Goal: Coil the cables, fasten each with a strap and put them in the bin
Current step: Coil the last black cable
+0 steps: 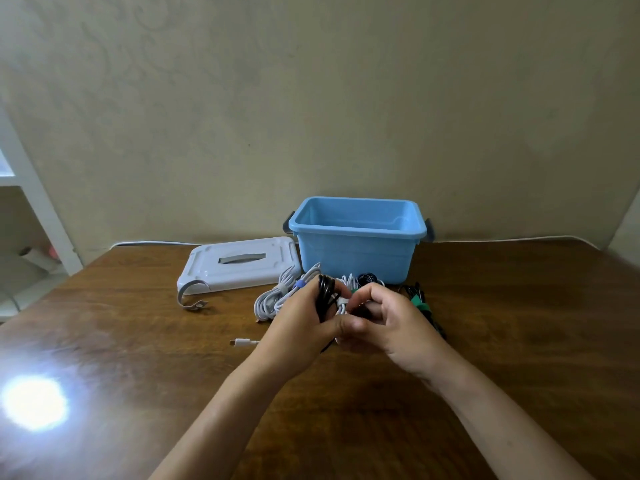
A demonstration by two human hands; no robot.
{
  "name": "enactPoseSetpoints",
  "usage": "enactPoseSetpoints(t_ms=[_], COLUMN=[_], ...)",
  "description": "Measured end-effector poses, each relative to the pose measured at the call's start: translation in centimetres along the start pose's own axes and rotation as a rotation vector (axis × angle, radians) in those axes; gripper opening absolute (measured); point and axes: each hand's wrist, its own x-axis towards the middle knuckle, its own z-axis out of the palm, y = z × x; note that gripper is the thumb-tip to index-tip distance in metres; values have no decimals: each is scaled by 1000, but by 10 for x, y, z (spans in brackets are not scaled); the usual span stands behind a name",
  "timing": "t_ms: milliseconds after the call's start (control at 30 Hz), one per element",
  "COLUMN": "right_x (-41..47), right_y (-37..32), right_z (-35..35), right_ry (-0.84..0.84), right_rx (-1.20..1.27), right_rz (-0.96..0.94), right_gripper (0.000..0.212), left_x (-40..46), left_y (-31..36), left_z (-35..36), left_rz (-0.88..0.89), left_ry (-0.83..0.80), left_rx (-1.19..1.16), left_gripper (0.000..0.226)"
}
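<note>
Holding a coil of thin black rubber-sheathed cable (325, 295) upright above the middle of the table, I have my left hand (300, 322) curled round its near side, the loops standing up out of the grip between thumb and fingers. My right hand (388, 320) meets it from the right with fingers bent in, and its fingertips pinch a short pale grey strap (342, 301) just beside the black loops; a thin white cord (341, 311) runs down between my two hands, and I cannot tell how it joins the coil.

Just beyond my left hand lies a bundle of white round cable (273, 299), bound with a grey band and with a small blue tie (299, 285) at its right end. A white cable plug with a metal tip (244, 342) lies on the wood to the left of my left wrist. Behind my right hand are further white and black coils (367, 279), partly hidden, and to the right a bundle of black cable with a green strap (419, 304) lying well clear of my knuckles.

Further off stands the light blue open plastic bin (353, 251) with dark side latches, touching the cables' far edge or nearly so. To its left lies the flat white plastic lid with a grey handle (239, 268), and at the lid's near left corner a loose curved grey strap (189, 301). All of it rests on the brown wooden table (519, 323), which ends against a beige wall (311, 98). A bright glare patch sits on the wood at near left.
</note>
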Motion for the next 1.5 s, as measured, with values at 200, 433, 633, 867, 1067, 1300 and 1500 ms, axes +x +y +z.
enactPoseSetpoints(t_ms=[200,433,633,867,1067,1300,1500], right_x=[0,-2,-5,-5,-5,3,4], right_y=[3,-1,1,2,-5,-2,-2], right_z=[5,7,19,28,27,18,17], right_ry=[-17,-56,18,223,260,315,327], right_rx=[-134,-225,-371,-503,-581,-661,-425], right_rz=[-16,-14,-19,-191,-288,-339,-273], right_gripper=[13,16,51,49,45,21,27], left_x=[-2,-2,-6,-6,-5,-8,-12], left_y=[4,-6,-10,-3,4,22,31], left_z=[3,12,16,16,10,2,-8], left_rz=[-6,12,71,82,103,0,39], left_ry=[-138,-125,-122,-39,-6,-210,-276], left_rx=[195,358,466,435,546,349,530], left_gripper=[39,37,44,18,22,8,22])
